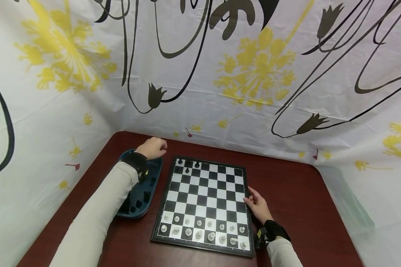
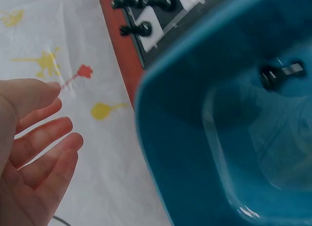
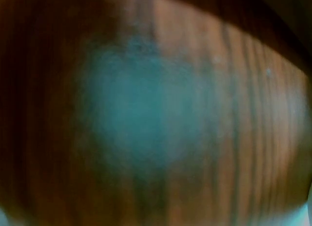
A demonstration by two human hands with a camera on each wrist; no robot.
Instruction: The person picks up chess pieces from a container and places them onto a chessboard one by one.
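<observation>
- Here, the left hand (image 1: pixel 152 148) hovers with relaxed, empty fingers above the blue tray (image 1: pixel 155 174) of black chess pieces (image 1: pixel 138 203), beside the chessboard (image 1: pixel 204 202).
- The right hand (image 1: pixel 258 206) rests flat at the board's edge.
- The pieces appear light, rigid and smooth; pinch each at its neck.

From my end the surface (image 1: pixel 287 185) is dark reddish wood, backed by floral sheeting. Sitting right on it I've got a chessboard (image 1: pixel 205 202) in the middle and a blue tray (image 1: pixel 153 178) just beside its left edge.
</observation>
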